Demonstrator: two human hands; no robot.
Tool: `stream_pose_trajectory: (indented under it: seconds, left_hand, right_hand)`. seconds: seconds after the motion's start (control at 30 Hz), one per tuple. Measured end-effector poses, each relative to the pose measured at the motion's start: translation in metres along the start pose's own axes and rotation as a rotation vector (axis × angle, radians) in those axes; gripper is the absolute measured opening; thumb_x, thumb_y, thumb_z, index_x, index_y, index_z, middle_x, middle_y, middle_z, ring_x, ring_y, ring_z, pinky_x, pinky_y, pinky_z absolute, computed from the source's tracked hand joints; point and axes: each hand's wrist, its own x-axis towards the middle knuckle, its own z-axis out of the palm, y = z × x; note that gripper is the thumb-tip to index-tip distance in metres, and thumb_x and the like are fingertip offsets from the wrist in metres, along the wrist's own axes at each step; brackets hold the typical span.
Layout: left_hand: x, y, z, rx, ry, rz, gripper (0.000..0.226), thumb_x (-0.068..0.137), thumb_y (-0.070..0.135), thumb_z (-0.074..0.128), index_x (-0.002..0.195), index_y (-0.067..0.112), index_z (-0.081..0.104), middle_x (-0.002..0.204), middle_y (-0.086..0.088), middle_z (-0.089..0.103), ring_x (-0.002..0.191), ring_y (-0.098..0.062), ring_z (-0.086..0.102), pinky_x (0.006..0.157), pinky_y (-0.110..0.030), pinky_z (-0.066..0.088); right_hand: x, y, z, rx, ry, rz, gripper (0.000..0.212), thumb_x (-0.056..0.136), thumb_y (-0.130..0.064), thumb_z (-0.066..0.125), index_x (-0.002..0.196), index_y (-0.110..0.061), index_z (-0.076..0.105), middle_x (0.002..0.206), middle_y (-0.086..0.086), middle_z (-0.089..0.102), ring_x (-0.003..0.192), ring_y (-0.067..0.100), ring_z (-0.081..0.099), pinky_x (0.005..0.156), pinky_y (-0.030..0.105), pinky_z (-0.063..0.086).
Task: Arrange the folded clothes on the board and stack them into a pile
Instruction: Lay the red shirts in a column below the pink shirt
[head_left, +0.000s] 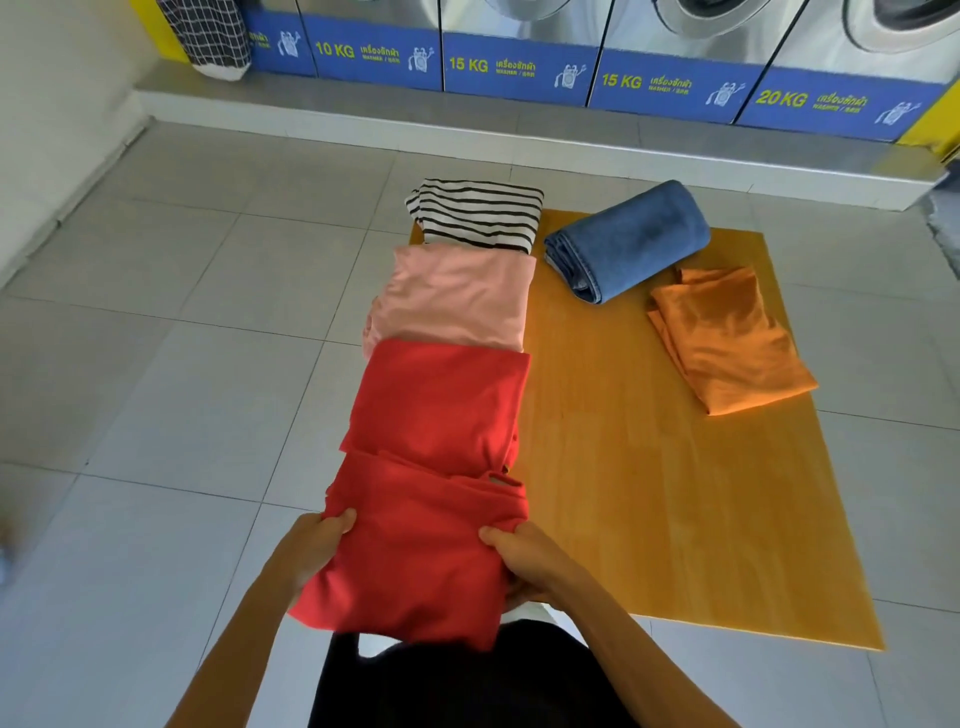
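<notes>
A wooden board (649, 467) lies on the tiled floor. Along its left edge sit a striped folded garment (478, 215), a pink folded garment (457, 296) and a red folded garment (441, 400) in a row. Nearest me is a second red folded garment (415, 561), gripped at its left side by my left hand (311, 545) and at its right side by my right hand (524, 558), thumbs on top. Folded blue jeans (628, 239) and an orange folded garment (727, 338) lie on the board's far right part.
A row of washing machines (519, 67) with blue labelled bases stands on a raised step (467, 130) at the back. A checked laundry bag (208, 36) sits at the back left. Grey floor tiles (182, 338) surround the board.
</notes>
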Motion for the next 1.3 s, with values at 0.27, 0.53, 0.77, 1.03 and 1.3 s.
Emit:
stream_pose_trajectory:
  seconds: [0.27, 0.53, 0.77, 1.03, 1.3]
  left_hand:
    - [0.001, -0.009, 0.005, -0.023, 0.093, 0.020, 0.051, 0.090, 0.041, 0.059, 0.122, 0.002, 0.063, 0.115, -0.015, 0.066, 0.105, -0.034, 0.061, 0.098, -0.045, 0.044]
    - [-0.007, 0.023, 0.018, 0.108, 0.293, 0.128, 0.036, 0.091, 0.036, 0.056, 0.092, 0.002, 0.068, 0.069, -0.006, 0.059, 0.075, -0.026, 0.056, 0.073, -0.034, 0.038]
    - [-0.013, 0.014, 0.019, 0.185, 0.399, 0.224, 0.041, 0.094, 0.034, 0.055, 0.121, 0.002, 0.059, 0.112, -0.015, 0.065, 0.103, -0.034, 0.059, 0.085, -0.041, 0.043]
    - [-0.002, 0.007, 0.017, 0.295, 0.355, 0.243, 0.040, 0.097, 0.032, 0.050, 0.119, -0.001, 0.059, 0.114, -0.021, 0.065, 0.105, -0.038, 0.060, 0.088, -0.044, 0.044]
    - [-0.001, 0.006, 0.020, 0.216, 0.349, 0.232, 0.039, 0.097, 0.028, 0.051, 0.122, -0.001, 0.058, 0.116, -0.021, 0.064, 0.108, -0.039, 0.059, 0.091, -0.048, 0.045]
  right_hand:
    - [0.009, -0.001, -0.002, 0.012, 0.016, -0.053, 0.028, 0.098, -0.037, 0.057, 0.117, -0.015, 0.056, 0.095, 0.010, 0.067, 0.072, 0.024, 0.068, 0.050, 0.036, 0.060]
    - [0.025, 0.004, -0.004, -0.071, 0.336, -0.261, 0.031, 0.092, -0.049, 0.062, 0.081, -0.020, 0.060, 0.093, 0.006, 0.069, 0.096, 0.029, 0.067, 0.076, 0.036, 0.048]
    - [0.031, 0.019, -0.005, 0.026, 0.348, -0.348, 0.042, 0.093, -0.054, 0.057, 0.079, -0.015, 0.065, 0.073, -0.002, 0.065, 0.069, 0.016, 0.061, 0.058, 0.029, 0.041]
    - [0.028, 0.024, -0.005, 0.093, 0.332, -0.359, 0.041, 0.094, -0.050, 0.059, 0.070, -0.017, 0.058, 0.065, 0.001, 0.060, 0.065, 0.019, 0.059, 0.065, 0.041, 0.052]
    - [0.034, 0.025, -0.005, 0.021, 0.370, -0.328, 0.037, 0.090, -0.048, 0.064, 0.071, -0.017, 0.060, 0.067, 0.006, 0.064, 0.066, 0.024, 0.064, 0.073, 0.053, 0.059]
